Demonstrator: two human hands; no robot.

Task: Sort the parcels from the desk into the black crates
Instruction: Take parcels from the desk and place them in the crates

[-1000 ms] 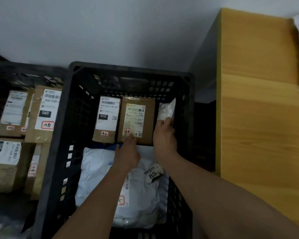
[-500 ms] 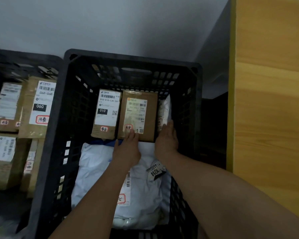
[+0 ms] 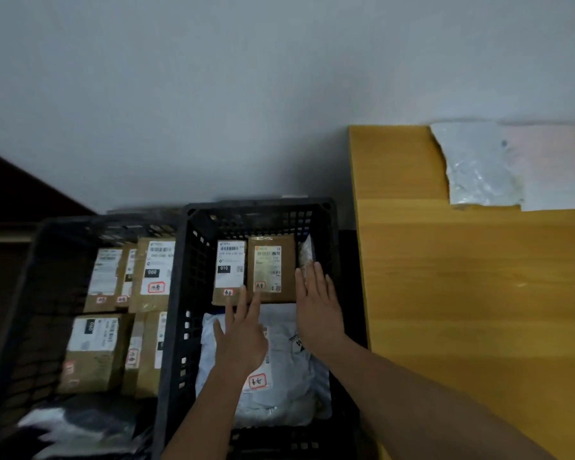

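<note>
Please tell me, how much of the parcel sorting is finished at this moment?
Done: several boxes stand in the left crate; two boxes, a slim white packet and a white bag lie in the right crate. In hand: nothing; the left hand and right hand are open above it. Left: a pale bag on the desk.
</note>
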